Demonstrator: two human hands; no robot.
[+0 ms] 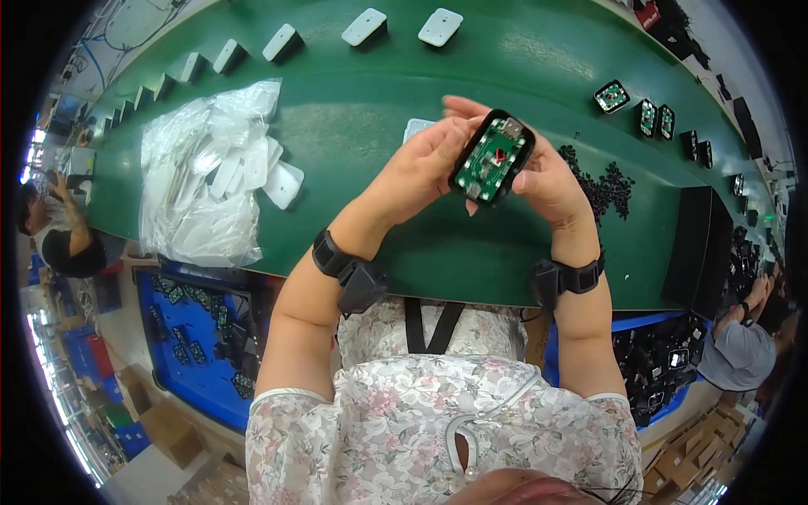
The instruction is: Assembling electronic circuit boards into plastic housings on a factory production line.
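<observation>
Between my two hands is a black plastic housing with a green circuit board (495,162) in it, a small red part showing on the board. My left hand (429,156) grips its left edge, thumb on the rim. My right hand (549,181) holds its right edge, with the thumb at the lower right. Both hands are closed round the housing above the green table (353,126). A white cover (417,128) lies on the table, partly hidden behind my left hand. Right of my right hand are many small black pieces (613,187).
A clear plastic bag (206,177) of white covers lies at left. Assembled units with white tops (364,28) line the far side. More housings with boards (612,97) stand at right, near a black box (697,248). Blue bins (202,337) sit below the table edge; people work at both sides.
</observation>
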